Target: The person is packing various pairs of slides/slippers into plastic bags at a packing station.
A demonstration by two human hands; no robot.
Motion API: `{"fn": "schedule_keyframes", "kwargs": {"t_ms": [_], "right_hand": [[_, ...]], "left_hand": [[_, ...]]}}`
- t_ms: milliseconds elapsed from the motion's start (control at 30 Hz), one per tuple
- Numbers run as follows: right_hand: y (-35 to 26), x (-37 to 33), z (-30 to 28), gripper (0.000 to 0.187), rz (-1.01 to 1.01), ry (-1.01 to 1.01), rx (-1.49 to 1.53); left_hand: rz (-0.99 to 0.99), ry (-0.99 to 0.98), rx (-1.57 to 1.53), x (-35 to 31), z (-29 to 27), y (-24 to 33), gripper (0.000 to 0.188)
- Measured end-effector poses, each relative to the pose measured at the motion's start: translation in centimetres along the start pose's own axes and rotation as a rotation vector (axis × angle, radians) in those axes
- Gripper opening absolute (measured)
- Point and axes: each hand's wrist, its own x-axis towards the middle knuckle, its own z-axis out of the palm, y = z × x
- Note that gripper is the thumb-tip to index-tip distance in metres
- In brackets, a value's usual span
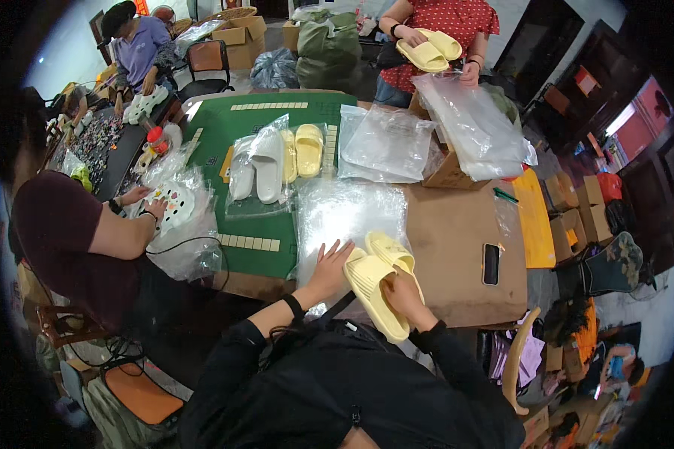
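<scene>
At the far left, a co-worker's hands [148,206] are seen resting on a white perforated clog [178,203] among crinkled clear film. Further right, on the green felt mat [225,127], bagged white and yellow slides [273,159] are laid. Near centre, the left hand [328,268] is spread flat, fingers splayed, on a glossy clear plastic bag [344,213]. Just beside it, a pair of pale yellow foam slides [378,280] is stacked on the brown table [457,239]; the right hand [403,295] is curled over the nearer sole, though its grip is partly hidden. Judged light, soft and springy, matte and ribbed; best taken across the thick sole edge. At the right, a black phone [491,263] lies flat.
</scene>
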Motion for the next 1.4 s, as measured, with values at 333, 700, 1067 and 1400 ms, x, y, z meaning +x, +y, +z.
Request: {"fn": "schedule_keyframes", "kwargs": {"t_ms": [333, 700, 1067, 1400], "right_hand": [[0.6, 3.7, 5.3, 0.021, -0.152, 0.257, -0.173], [1.1, 9.5, 7.1, 0.030, -0.186, 0.906, -0.169], [-1.7, 13.2, 6.5, 0.032, 0.265, 0.523, -0.401], [4.7, 2.3, 15.3, 0.038, -0.333, -1.018, 0.029]], "left_hand": [[0.342, 0.064, -0.057, -1.1, -0.7, 2.8, 0.061], [0.470, 0.271, 0.152, -2.7, -0.8, 2.6, 0.064], [-0.258, -0.301, -0.827, -4.3, -1.3, 1.8, 0.073], [-0.309, -0.377, -0.422, -6.9, 7.5, -4.5, 0.066]]}}
